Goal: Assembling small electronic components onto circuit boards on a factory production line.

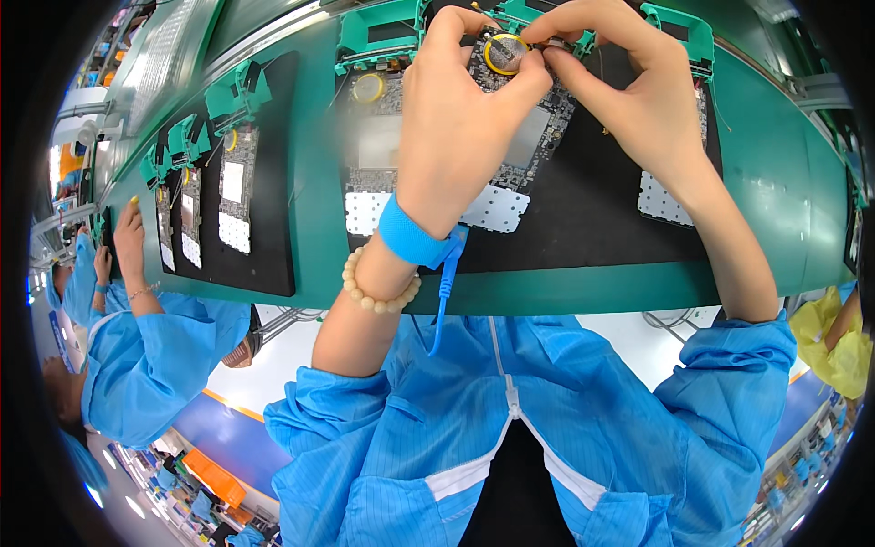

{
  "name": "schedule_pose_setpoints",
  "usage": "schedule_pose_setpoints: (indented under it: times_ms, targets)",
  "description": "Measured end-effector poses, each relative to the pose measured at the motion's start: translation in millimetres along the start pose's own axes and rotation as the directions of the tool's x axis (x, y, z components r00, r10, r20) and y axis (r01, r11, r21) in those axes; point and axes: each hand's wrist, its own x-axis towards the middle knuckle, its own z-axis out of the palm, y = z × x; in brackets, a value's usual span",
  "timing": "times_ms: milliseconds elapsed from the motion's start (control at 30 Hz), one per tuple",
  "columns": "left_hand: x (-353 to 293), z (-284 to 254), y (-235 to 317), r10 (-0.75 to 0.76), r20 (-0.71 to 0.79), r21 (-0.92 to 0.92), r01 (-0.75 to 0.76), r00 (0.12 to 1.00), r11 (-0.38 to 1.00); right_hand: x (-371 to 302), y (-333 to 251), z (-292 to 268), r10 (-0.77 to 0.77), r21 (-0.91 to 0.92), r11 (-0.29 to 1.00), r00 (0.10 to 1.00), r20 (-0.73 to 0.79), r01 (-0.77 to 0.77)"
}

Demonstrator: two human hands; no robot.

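Note:
A long circuit board [552, 126] with a silver pad and a white perforated end lies tilted on the black mat. My left hand [463, 123], wearing a blue wrist strap [412, 235], closes its thumb and index finger about the board's far end. Between those fingers shows a round coin cell [504, 53] with a yellow rim. Beside the cell, my right hand [649, 91] pinches at the board's far corner, where a green plastic frame [521, 13] sits. What its fingertips hold is too small to make out.
Another board [372, 137] with a green frame lies left of my left hand, and one more [663, 199] is partly hidden behind my right forearm. Several boards rest on a second black mat [273, 182]. At far left, a co-worker's hand [129, 239] reaches over the green bench [314, 264].

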Motion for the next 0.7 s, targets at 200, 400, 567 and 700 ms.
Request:
schedule_pose_setpoints:
  times_ms: [200,400,567,700]
  targets:
    - [4,10,1,-0.017,-0.04,-0.011,0.017,0.999,1.0,-9,25,3,-0.149,-0.063,0.987,0.989,0.016,0.15]
    - [2,7,-11,0.148,-0.006,0.195,-0.144,0.989,0.97,-9,28,4,-0.045,-0.101,0.993,0.992,0.119,0.057]
    - [-7,7,17,-0.252,0.12,0.297,0.208,0.96,0.932,70,48,-43,0.003,-0.101,0.995,0.982,0.19,0.017]
    - [-13,8,2,0.162,0.022,0.513,-0.15,0.986,0.845,160,126,-12,0.031,-0.391,0.919,0.982,0.189,0.046]
